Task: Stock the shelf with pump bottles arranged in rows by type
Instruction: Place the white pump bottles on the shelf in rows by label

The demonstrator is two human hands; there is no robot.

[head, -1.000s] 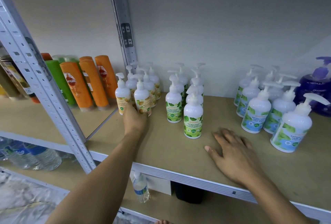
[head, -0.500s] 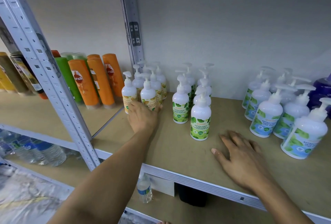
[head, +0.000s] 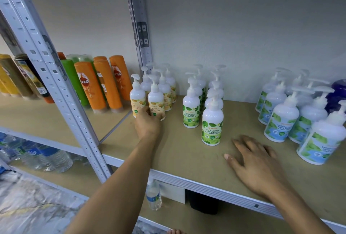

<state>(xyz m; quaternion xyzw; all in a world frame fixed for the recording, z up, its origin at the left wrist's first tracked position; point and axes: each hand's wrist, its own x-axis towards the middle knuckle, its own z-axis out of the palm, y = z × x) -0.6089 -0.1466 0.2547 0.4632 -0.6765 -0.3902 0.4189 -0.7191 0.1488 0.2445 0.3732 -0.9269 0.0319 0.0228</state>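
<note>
1. Two hands were at the shelf point(head: 187, 160). Nearest, the right grip point(head: 256, 166) lay flat and open on the bare board, holding nothing, just as it had a second before. It seemed only to brace. Below the board, water bottles point(head: 46, 157) lay on a lower level.
2. Further in, the left grip point(head: 148, 124) was curled round the foot of the front yellow bottle point(head: 155, 100). It had kept to that spot over the last second and the bottle had hardly shifted. This looked like a small squaring-up, not a fresh placement.
3. That bottle stood upright at the head of the yellow rows, just beside a second yellow bottle point(head: 137, 99), at the shelf's left end near the post point(head: 61, 87).
4. Mid-shelf, the green bottles point(head: 212, 121) stood in two rows, the right row reaching nearer the edge than the left. The blue bottles point(head: 280, 121) were grouped well apart on the right. With the types already sorted, stocking seemed nearly done, and only the row fronts looked left to even out.
5. Yellow pump heads behind crowded close, so a hard push could probably tip them. The post hemmed in the left side.
6. Farthest off, shampoo tubes point(head: 89, 85) leaned in the next bay, and a purple bottle point(head: 338, 93) sat behind the blue ones.
</note>
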